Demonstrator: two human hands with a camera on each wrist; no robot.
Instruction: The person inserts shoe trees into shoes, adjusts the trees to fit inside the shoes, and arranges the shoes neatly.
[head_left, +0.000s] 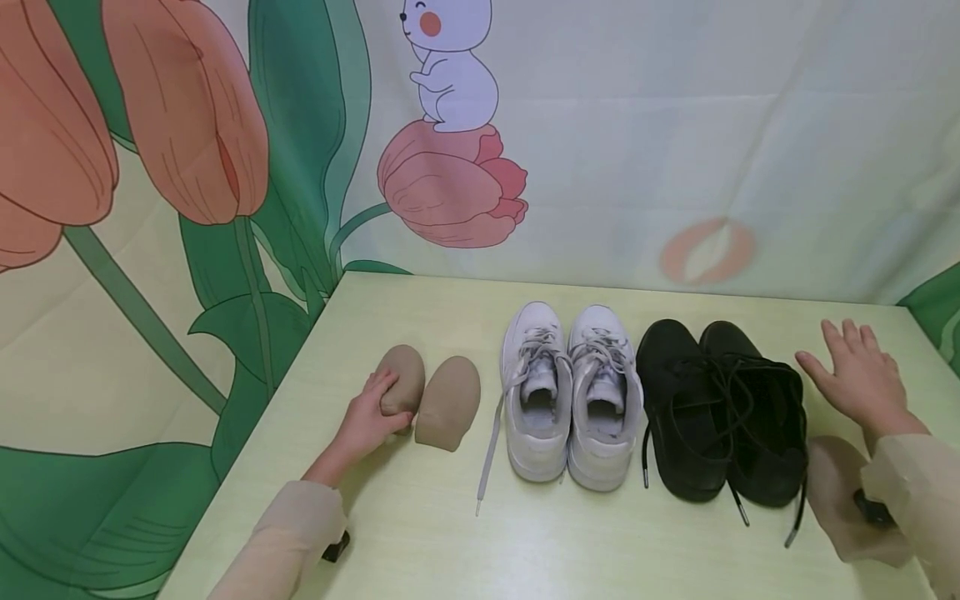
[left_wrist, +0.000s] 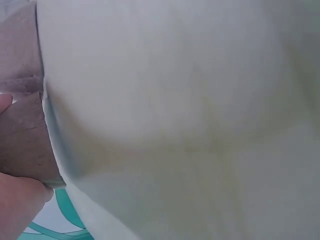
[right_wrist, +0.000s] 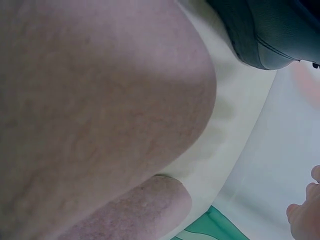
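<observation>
The left hand [head_left: 367, 422] pinches one beige round-ended pad [head_left: 401, 379] between thumb and fingers, beside its beige twin pad [head_left: 448, 404] on the pale-yellow tabletop [head_left: 600, 550]. The right hand [head_left: 861, 375], grip spread wide and holding nothing, is near black lace-up shoes [head_left: 693, 468].

The pale yellow desk [head_left: 420, 533] is supporting articles arranged side by side. Toward its left, a beige pad [head_left: 448, 404] is resting. White lace-up shoes [head_left: 585, 408] are standing to its right, one lace [head_left: 492, 454] trailing onto the surface. Black lace-up shoes [head_left: 723, 425] are standing just beside these. A further pad [head_left: 828, 475] is lying toward the right, a sleeve [head_left: 915, 492] partly hiding it.
</observation>
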